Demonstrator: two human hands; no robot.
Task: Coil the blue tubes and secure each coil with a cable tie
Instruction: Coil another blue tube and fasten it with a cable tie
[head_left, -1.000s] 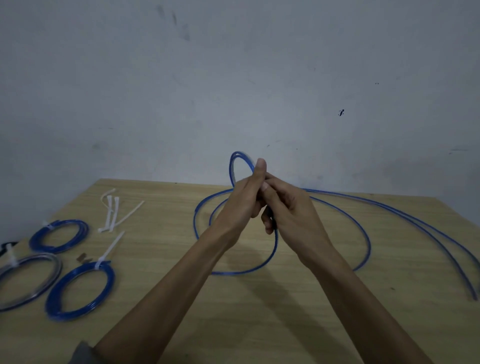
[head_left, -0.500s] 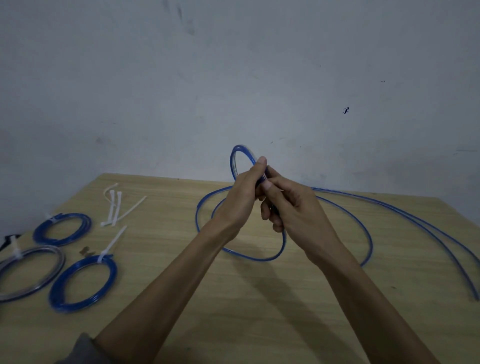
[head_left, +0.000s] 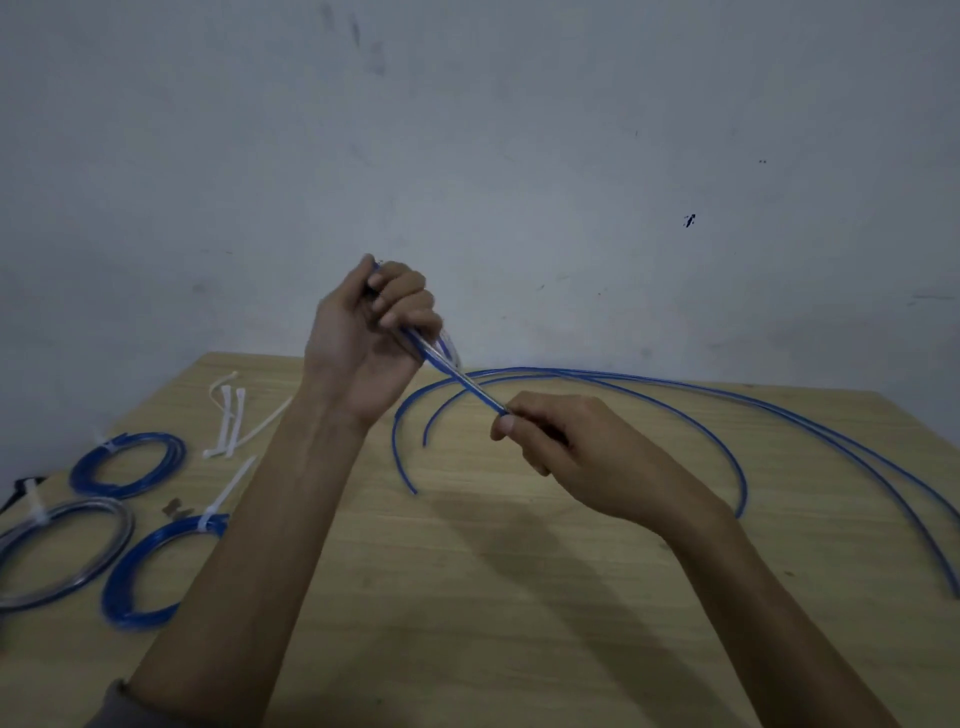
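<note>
Fingers of left hand (head_left: 363, 332) curled round blue tube (head_left: 452, 371), raised above wooden table (head_left: 519, 597); right hand (head_left: 561, 441) pinching same tube lower; loose lengths arcing rightward across table; tied coils (head_left: 130, 462) and spare cable ties (head_left: 228, 421) at left.

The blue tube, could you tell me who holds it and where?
Both: the left hand grips its raised coiled part, the right hand pinches the straight blue tube lower down.

Single head view, forward-down over the table (head_left: 519, 597); close
</note>
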